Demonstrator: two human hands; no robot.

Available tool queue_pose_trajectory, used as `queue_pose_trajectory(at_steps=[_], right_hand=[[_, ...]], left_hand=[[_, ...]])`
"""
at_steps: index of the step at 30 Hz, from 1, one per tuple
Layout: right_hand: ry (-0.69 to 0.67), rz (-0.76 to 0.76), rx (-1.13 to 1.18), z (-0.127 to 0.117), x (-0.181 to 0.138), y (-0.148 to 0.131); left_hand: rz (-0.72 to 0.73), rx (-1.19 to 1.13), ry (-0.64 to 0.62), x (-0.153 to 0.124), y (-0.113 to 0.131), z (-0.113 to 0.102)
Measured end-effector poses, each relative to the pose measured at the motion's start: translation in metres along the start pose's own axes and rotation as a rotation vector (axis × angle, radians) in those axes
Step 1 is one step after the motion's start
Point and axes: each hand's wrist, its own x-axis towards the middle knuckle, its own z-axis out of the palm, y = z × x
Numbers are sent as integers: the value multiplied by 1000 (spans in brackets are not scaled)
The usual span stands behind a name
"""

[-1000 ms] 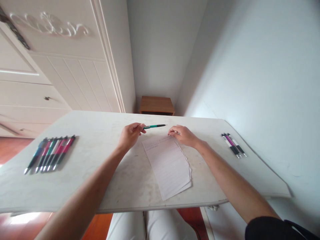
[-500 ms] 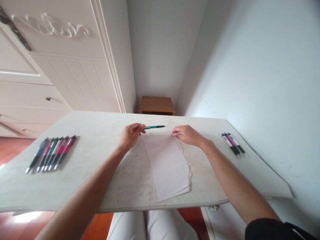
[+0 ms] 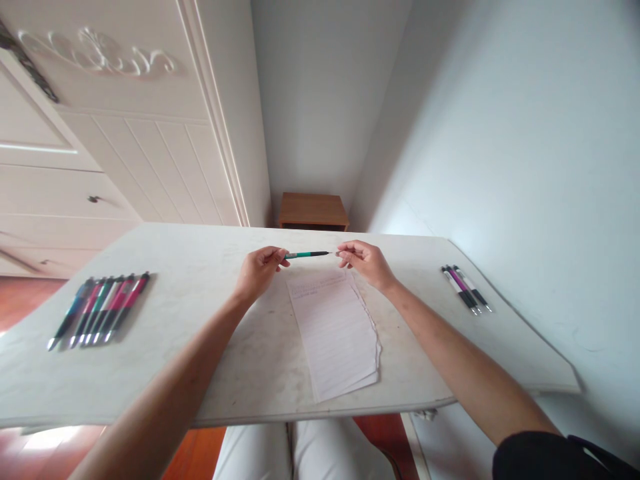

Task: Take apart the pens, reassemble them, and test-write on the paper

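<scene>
Your left hand (image 3: pixel 257 270) pinches one end of a green pen (image 3: pixel 306 255) and holds it flat above the white table (image 3: pixel 210 333). Your right hand (image 3: pixel 364 261) is right at the pen's other end, fingers curled, just over the top of a sheet of paper (image 3: pixel 335 327). A row of pens (image 3: pixel 97 309) lies far left, and three pens (image 3: pixel 465 289) lie far right.
</scene>
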Motion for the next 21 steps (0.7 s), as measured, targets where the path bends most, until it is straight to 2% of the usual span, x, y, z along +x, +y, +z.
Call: queue_pose_trajectory(at_steps=[6, 12, 21], right_hand=[[20, 13, 68, 6, -2, -1], [43, 3, 40, 7, -3, -2], [-3, 7, 79, 8, -4, 2]], left_hand=[[1, -6, -7, 0, -1, 0], [-4, -11, -7, -1, 1, 0], [-3, -20, -27, -2, 2, 0]])
